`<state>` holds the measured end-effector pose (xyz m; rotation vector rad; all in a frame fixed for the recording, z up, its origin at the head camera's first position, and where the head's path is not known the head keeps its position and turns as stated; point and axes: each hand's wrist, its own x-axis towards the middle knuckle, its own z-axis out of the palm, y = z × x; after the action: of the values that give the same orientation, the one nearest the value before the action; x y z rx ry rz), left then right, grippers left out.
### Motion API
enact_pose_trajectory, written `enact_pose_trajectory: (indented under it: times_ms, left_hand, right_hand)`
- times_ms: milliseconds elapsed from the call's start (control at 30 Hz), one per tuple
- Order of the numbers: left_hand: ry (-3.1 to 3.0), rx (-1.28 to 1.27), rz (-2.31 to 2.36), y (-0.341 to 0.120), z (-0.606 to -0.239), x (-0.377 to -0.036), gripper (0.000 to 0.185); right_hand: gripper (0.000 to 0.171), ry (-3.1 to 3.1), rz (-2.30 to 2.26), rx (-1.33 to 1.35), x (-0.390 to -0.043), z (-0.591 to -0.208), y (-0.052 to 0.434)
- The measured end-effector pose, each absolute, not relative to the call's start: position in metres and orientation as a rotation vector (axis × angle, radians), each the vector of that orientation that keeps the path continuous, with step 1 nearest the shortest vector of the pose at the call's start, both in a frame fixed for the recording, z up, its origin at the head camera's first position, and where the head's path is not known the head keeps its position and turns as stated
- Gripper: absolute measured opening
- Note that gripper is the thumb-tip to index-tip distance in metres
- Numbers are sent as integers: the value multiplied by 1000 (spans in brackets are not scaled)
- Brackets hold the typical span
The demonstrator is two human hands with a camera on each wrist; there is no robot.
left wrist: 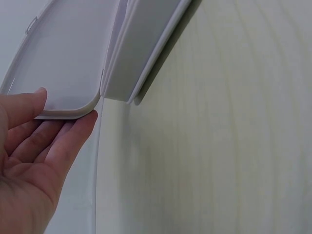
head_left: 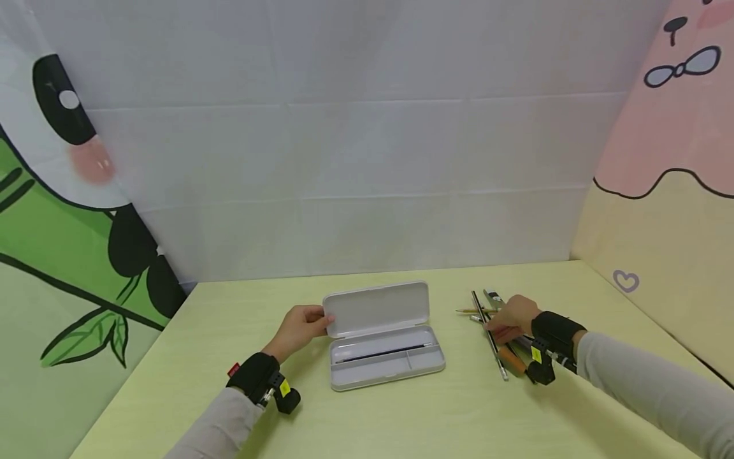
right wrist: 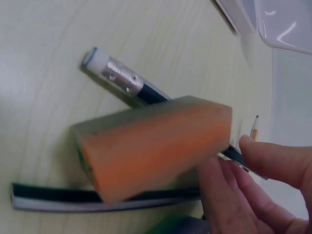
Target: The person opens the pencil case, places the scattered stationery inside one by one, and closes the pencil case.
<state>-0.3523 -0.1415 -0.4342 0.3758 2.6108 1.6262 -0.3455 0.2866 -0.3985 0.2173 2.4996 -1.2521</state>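
The right hand (head_left: 512,319) covers the middle of the pencils (head_left: 487,331); the orange eraser (right wrist: 156,146) looks blurred.

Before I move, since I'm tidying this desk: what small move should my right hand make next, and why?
Probably pinch one pencil from the pile and lift it. Your right hand rests on the pile, the left hand holds the lid of the pencil case open, and its tray has room.

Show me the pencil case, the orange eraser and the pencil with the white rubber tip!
pencil case (head_left: 375,309), head view, inside of its raised lid.
orange eraser (right wrist: 156,146), right wrist view, its broad orange face.
pencil (right wrist: 119,77), right wrist view, its metal band.
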Motion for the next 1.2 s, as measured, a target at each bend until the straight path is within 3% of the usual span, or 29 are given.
enact_pose_trajectory:
  times_ms: [667, 1200]
  left_hand:
    - [2603, 371, 1633, -142, -436, -353, 32]
    - [2609, 362, 1629, -144, -438, -353, 31]
  right_hand:
    - [23, 2475, -1377, 215, -344, -396, 281]
    - [39, 2506, -1475, 53, -355, -366, 269]
